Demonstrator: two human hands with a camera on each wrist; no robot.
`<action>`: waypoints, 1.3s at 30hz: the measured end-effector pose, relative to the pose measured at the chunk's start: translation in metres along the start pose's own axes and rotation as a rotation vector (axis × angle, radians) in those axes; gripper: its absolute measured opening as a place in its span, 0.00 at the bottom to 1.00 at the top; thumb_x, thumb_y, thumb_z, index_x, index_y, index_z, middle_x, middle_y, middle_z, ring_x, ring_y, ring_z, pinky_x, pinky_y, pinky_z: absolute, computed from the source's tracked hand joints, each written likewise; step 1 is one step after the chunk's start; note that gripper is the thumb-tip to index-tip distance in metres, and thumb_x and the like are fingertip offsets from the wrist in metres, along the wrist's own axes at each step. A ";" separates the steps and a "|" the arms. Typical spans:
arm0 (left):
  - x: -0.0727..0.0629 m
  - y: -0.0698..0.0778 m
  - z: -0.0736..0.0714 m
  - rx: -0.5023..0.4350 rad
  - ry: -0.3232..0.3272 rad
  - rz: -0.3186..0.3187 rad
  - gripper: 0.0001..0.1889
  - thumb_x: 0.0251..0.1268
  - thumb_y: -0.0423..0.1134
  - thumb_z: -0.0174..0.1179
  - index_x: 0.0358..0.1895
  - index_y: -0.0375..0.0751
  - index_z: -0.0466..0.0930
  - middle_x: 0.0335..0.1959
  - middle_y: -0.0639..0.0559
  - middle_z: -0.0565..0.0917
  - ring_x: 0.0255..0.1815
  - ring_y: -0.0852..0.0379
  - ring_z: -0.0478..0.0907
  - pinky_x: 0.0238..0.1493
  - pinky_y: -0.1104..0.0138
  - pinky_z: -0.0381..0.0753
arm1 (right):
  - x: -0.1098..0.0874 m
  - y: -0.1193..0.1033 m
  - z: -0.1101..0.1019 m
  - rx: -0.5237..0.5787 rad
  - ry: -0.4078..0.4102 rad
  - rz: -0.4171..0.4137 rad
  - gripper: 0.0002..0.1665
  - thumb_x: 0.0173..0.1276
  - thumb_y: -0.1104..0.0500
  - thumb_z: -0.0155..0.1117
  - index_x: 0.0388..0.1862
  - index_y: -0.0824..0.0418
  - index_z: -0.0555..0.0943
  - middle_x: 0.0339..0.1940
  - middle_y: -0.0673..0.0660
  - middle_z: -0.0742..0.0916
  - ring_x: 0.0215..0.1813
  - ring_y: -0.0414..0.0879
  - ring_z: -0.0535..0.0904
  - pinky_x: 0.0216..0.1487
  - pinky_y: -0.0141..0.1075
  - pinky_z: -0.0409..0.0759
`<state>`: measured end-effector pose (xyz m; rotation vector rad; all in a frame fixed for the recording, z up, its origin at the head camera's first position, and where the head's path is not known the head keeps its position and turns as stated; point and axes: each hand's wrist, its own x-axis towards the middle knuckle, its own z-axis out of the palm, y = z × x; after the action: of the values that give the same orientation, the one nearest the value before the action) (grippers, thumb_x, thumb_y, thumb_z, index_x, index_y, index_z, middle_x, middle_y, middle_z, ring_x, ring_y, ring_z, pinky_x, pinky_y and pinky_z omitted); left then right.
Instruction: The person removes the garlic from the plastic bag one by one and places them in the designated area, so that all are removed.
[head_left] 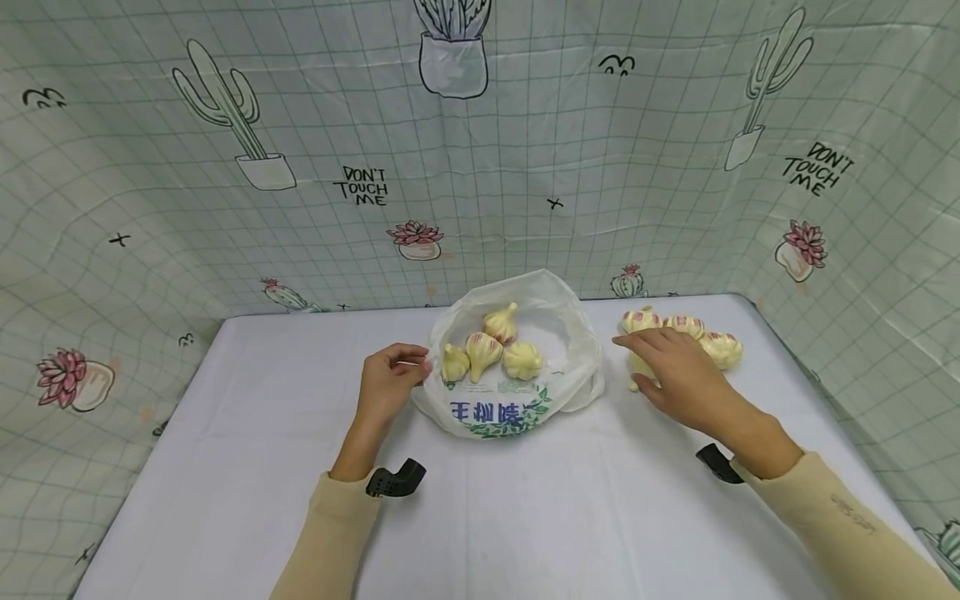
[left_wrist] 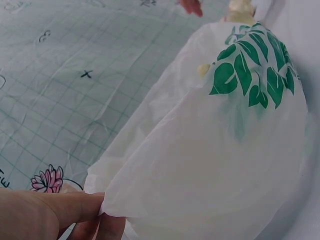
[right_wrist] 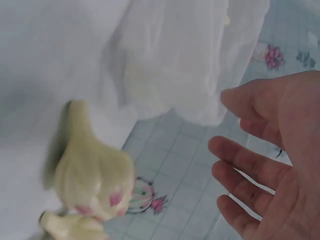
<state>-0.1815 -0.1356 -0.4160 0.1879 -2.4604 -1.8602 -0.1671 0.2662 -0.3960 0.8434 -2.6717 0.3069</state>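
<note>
A white plastic bag [head_left: 573,367] with blue characters and green leaves lies with its mouth spread wide on the table. Inside it sit several garlic bulbs, among them one garlic bulb [head_left: 522,361] at the right. My left hand [head_left: 390,379] pinches the bag's left edge between thumb and fingers, as the left wrist view shows up close. To the right of the bag, my right hand [head_left: 678,375] hovers over a group of loose garlic bulbs [head_left: 722,350], partly hiding them. In the right wrist view its fingers are spread and hold nothing, beside a pink-marked garlic bulb [right_wrist: 92,170].
A white cloth covers the table [head_left: 285,417]. Behind and at both sides hangs a grid-patterned curtain [head_left: 495,150] with cactus drawings, meeting the table's back edge. Black wrist straps [head_left: 396,479] sit at the cuffs of the beige sleeves.
</note>
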 end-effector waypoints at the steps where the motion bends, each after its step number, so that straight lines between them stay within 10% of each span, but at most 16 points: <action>1: 0.000 0.000 0.000 0.000 0.000 -0.001 0.10 0.71 0.25 0.66 0.52 0.29 0.86 0.48 0.37 0.85 0.40 0.57 0.84 0.39 0.74 0.86 | 0.002 -0.004 0.000 0.002 -0.003 -0.005 0.32 0.60 0.69 0.78 0.65 0.64 0.81 0.57 0.65 0.86 0.59 0.66 0.81 0.62 0.63 0.77; 39: 0.000 -0.002 0.002 -0.028 -0.010 0.007 0.08 0.72 0.26 0.66 0.50 0.28 0.86 0.46 0.39 0.85 0.38 0.61 0.83 0.40 0.71 0.87 | 0.084 -0.044 0.048 0.008 -0.099 -0.063 0.22 0.76 0.60 0.70 0.65 0.64 0.82 0.58 0.62 0.87 0.59 0.61 0.82 0.62 0.56 0.80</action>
<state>-0.1814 -0.1338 -0.4187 0.1683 -2.4370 -1.8964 -0.2176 0.1730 -0.4052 0.9674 -2.7290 0.2675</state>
